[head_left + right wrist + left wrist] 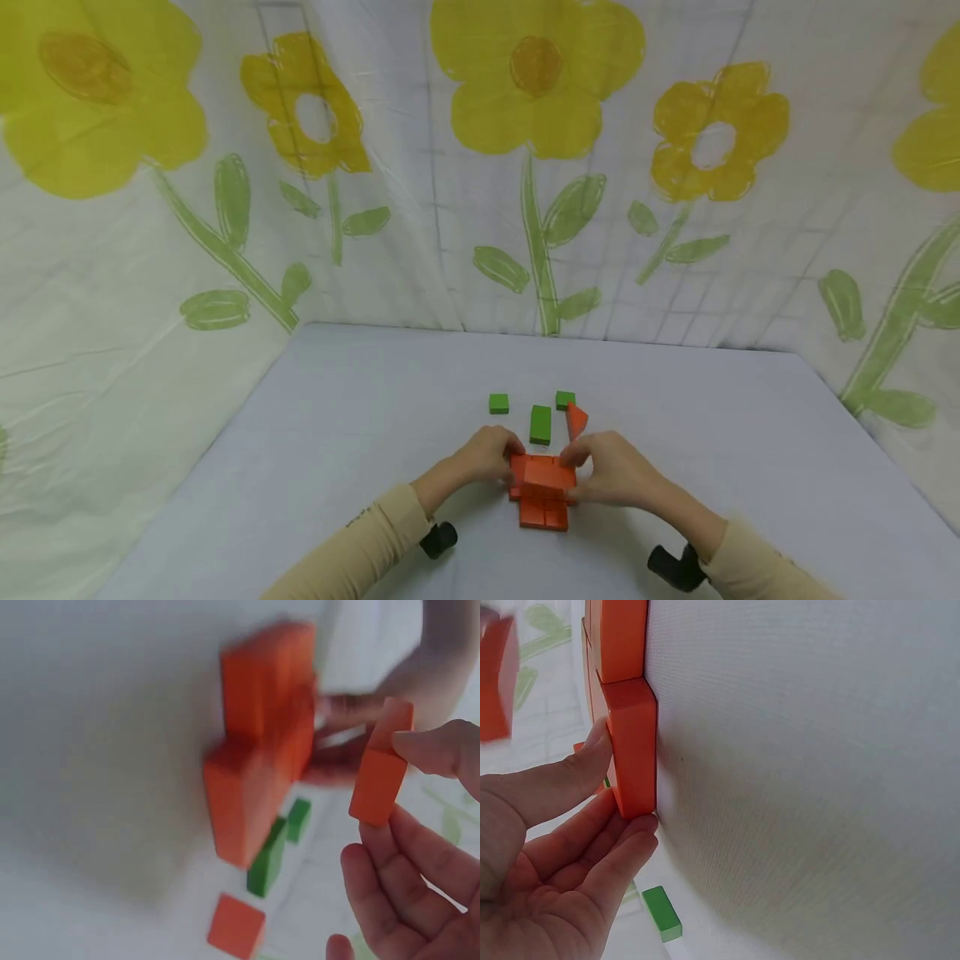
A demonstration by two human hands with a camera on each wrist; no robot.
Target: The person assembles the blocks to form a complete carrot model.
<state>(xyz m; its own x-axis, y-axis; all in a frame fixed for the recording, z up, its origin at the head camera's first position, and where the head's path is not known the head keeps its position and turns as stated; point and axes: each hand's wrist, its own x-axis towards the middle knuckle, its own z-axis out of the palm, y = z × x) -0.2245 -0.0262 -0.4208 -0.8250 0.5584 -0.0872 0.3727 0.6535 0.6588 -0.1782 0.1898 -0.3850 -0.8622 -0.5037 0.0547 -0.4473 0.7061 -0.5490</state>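
Several orange blocks [543,515] lie flat against each other on the table in front of the person. At their left side, the left hand [486,455] grips the end of one orange block [635,742], thumb on its upper face and fingers at its end. The right hand [621,472] pinches another orange block [379,784] between thumb and fingers, raised above the flat ones. In the left wrist view part of that raised block [495,682] shows blurred at the upper left.
Beyond the orange blocks are three green blocks: a left one [498,404], a longer middle one [540,425] and a right one [566,400]. An orange triangular-looking block [577,419] lies near the right one. A flower-printed curtain [405,250] hangs behind the table [360,392].
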